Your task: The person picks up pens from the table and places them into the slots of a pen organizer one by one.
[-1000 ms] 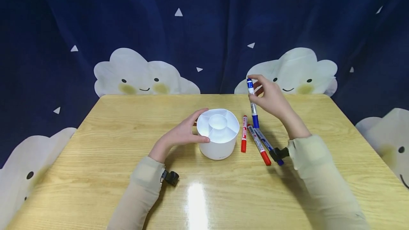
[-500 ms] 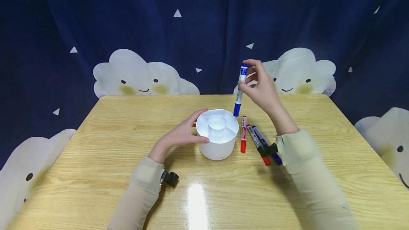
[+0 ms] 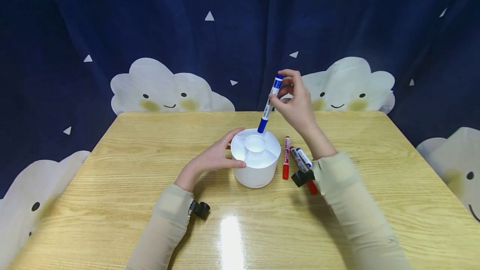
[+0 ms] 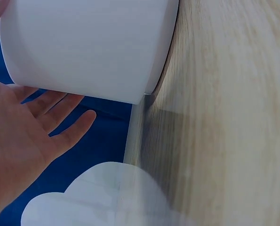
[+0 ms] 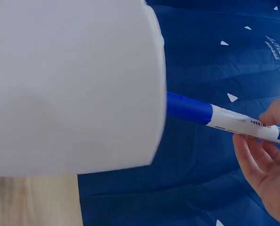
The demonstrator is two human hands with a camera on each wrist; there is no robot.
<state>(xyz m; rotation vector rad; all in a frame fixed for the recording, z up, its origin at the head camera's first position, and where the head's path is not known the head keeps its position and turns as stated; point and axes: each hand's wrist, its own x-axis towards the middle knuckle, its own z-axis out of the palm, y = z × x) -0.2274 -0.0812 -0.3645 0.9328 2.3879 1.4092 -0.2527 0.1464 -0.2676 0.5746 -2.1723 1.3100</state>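
Note:
A white round pen holder (image 3: 256,177) with a round middle cup and divided sections around it stands on the table. My left hand (image 3: 213,156) grips its left side, thumb at the front rim and fingers around the back; in the left wrist view, fingers (image 4: 60,110) reach along the white wall. My right hand (image 3: 297,105) pinches a blue-capped whiteboard marker (image 3: 268,106) near its upper end. The marker tilts, its blue cap pointing down over the holder's back section. In the right wrist view the holder's wall (image 5: 74,84) hides the tip of the cap (image 5: 189,109).
Right of the holder lies a red marker (image 3: 286,159). Beside it are another red marker (image 3: 298,159) and a blue marker (image 3: 304,157), partly covered by the right wrist's camera (image 3: 302,177). A dark blue curtain (image 3: 240,24) hangs behind the wooden table (image 3: 150,145).
My right hand has carried the blue marker up and left, from above the loose markers to over the back of the holder. The left hand and holder have stayed put.

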